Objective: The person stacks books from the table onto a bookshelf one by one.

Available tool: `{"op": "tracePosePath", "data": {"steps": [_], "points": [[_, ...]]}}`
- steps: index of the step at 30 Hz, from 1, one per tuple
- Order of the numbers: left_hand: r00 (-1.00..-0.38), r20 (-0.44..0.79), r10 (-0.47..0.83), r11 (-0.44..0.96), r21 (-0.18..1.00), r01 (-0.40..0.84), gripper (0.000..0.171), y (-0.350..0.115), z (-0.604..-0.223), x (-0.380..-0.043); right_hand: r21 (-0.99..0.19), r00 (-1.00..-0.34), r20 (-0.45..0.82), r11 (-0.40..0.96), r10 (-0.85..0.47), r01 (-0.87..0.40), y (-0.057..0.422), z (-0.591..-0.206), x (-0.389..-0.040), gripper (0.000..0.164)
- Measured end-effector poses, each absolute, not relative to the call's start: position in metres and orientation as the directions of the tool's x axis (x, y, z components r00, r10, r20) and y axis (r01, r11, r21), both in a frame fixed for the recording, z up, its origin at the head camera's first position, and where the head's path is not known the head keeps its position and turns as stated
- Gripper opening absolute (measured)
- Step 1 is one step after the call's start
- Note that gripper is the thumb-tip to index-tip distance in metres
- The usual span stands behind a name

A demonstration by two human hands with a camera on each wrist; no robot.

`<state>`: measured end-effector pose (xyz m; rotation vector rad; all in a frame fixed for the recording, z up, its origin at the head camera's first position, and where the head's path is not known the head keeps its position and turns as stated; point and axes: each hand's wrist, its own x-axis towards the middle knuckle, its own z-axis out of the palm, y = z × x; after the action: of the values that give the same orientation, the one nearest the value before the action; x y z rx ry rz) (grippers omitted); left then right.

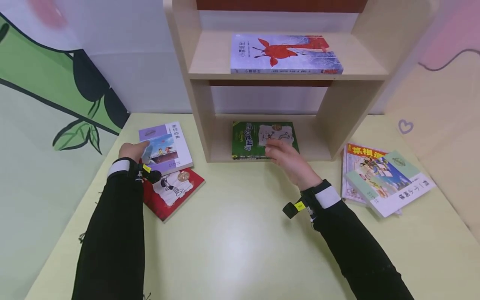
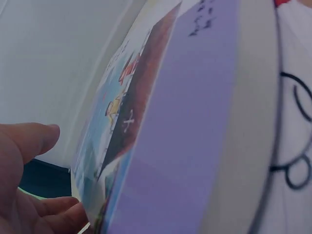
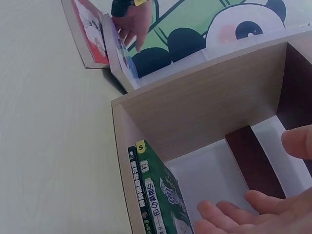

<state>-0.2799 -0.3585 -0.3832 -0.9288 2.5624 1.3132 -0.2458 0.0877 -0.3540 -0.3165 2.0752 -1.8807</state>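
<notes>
fingers of the left hand (image 1: pixel 132 151) meet the purple book's (image 1: pixel 183 146) edge, thumb apart, not pinching; that book lies partly over the red book (image 1: pixel 176 191), left of the shelf (image 1: pixel 200 116). the right hand's (image 1: pixel 286 160) fingers are parted above the green books (image 1: pixel 245 139) (two, stacked in its lower bay). likely step: shelving books; next probably calls for gripping the purple one.

Purple-and-white book (image 1: pixel 168 146), red-and-white book (image 1: pixel 176 189), green book (image 1: pixel 245 141), mint-and-white book (image 1: pixel 391 179), pale-yellow table (image 1: pixel 225 237), black sleeves (image 1: pixel 114 233)
</notes>
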Motion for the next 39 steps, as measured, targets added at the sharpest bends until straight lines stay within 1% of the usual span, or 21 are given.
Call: {"op": "tracePosePath", "data": {"steps": [4,8,10,16,19,23,26,27,32,35,39], "points": [[-0.773,-0.401,-0.492,0.421,0.668,-0.614,0.087,-0.357,-0.385,-0.276,-0.995,-0.912,-0.088,0.069,-0.401,0.066,0.089,-0.359,-0.239,0.051],[-0.76,-0.431,-0.486,0.45,0.622,-0.641,0.089,-0.358,-0.388,-0.274,-0.997,-0.903,-0.082,0.047,-0.423,0.069,0.089,-0.363,-0.236,0.053],[-0.762,-0.449,-0.468,0.473,0.601,-0.644,0.095,-0.359,-0.39,-0.275,-0.997,-0.897,-0.083,0.039,-0.433,0.074,0.088,-0.364,-0.236,0.053],[-0.754,-0.483,-0.445,0.458,0.601,-0.655,0.119,-0.356,-0.396,-0.278,-0.996,-0.89,-0.091,0.036,-0.447,0.083,0.086,-0.367,-0.233,0.052],[-0.726,-0.517,-0.453,0.44,0.579,-0.686,0.126,-0.354,-0.402,-0.284,-0.995,-0.892,-0.1,0.052,-0.441,0.086,0.087,-0.367,-0.231,0.052],[-0.693,-0.534,-0.485,0.469,0.51,-0.721,0.134,-0.355,-0.409,-0.294,-0.994,-0.894,-0.11,0.059,-0.435,0.094,0.088,-0.368,-0.23,0.054],[-0.7,-0.515,-0.495,0.515,0.475,-0.714,0.14,-0.354,-0.407,-0.296,-0.994,-0.896,-0.111,0.057,-0.431,0.096,0.089,-0.369,-0.229,0.053],[-0.697,-0.516,-0.499,0.505,0.481,-0.717,0.14,-0.352,-0.405,-0.295,-0.994,-0.897,-0.111,0.056,-0.428,0.097,0.09,-0.369,-0.229,0.053],[-0.706,-0.496,-0.505,0.503,0.496,-0.708,0.135,-0.339,-0.394,-0.286,-0.993,-0.902,-0.117,0.046,-0.416,0.108,0.092,-0.371,-0.229,0.054],[-0.734,-0.439,-0.518,0.506,0.535,-0.676,0.132,-0.331,-0.388,-0.281,-0.994,-0.903,-0.113,0.037,-0.414,0.108,0.093,-0.371,-0.229,0.055],[-0.77,-0.316,-0.555,0.508,0.605,-0.614,0.127,-0.323,-0.389,-0.284,-0.995,-0.909,-0.103,0.024,-0.405,0.101,0.096,-0.37,-0.229,0.054]]}}
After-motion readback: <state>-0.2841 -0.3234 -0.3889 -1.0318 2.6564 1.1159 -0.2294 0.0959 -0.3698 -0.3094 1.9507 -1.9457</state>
